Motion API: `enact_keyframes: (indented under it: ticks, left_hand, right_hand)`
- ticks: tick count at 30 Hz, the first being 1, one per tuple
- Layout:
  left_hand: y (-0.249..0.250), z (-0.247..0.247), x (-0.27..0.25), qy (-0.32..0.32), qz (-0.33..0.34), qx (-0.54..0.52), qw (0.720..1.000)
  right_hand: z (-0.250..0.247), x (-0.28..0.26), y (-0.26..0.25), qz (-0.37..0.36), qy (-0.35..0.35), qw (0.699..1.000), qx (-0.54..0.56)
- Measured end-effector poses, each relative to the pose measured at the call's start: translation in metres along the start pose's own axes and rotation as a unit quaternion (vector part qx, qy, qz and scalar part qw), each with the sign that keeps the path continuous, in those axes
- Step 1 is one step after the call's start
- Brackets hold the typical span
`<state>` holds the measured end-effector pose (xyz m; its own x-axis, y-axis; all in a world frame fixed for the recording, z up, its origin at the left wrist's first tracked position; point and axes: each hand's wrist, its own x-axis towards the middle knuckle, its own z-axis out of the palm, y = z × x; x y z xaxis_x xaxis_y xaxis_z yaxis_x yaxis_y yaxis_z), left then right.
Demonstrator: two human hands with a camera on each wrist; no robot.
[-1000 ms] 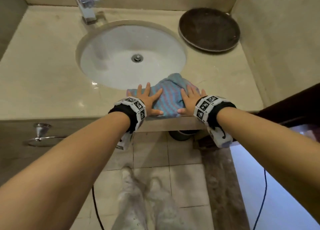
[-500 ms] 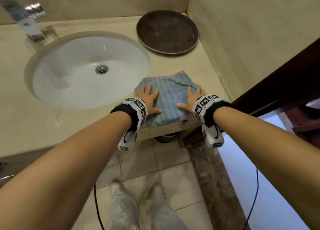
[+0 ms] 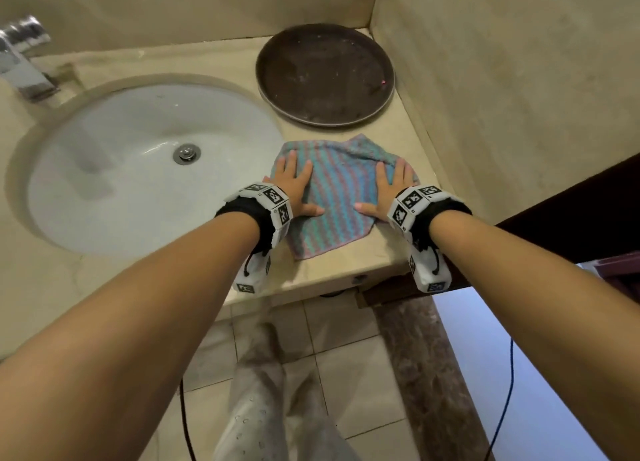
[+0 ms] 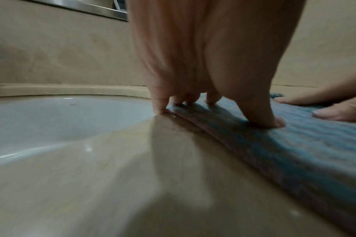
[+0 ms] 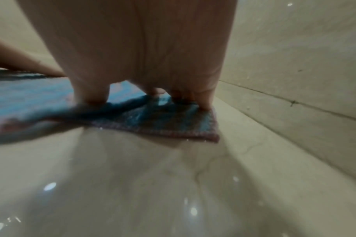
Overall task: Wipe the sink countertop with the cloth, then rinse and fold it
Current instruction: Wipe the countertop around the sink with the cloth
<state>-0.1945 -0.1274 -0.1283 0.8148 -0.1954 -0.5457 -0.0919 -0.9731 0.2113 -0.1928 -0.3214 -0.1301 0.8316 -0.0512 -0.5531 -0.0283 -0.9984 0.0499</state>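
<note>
Seeing the faucet (image 3: 24, 62) far left, then the white sink basin (image 3: 104, 183). I'm pressing my left hand (image 3: 294, 186) flat, fingers spread straight, onto the striped cloth (image 3: 337, 200), gripping nothing. Cloth is lying on the countertop (image 3: 346, 270) between basin and side wall. My right hand (image 3: 389, 190) is pressing its right part, fingers looking straight; wrist view blurry. Brown round tray (image 3: 325, 76) is sitting behind.

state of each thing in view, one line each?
cloth: spread flat on countertop, under both hands
left hand: open, pressing cloth
right hand: open, pressing cloth
sink: no water running, no pool visible
faucet: off
tray: flat on countertop, dusty
countertop: glossy near the cloth
</note>
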Motion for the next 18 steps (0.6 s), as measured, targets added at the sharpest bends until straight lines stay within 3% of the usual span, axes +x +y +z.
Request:
enact_keyframes:
  ticks: [11,18]
  left_hand:
    - [0.006,-0.039,0.054,0.011,-0.002,0.027,1.000]
    - [0.003,-0.039,0.057,0.025,0.016,0.049,0.998]
  right_hand:
    - [-0.044,0.067,0.007,-0.008,0.010,1.000,0.011]
    - [-0.045,0.071,0.011,-0.008,0.003,1.000,0.011]
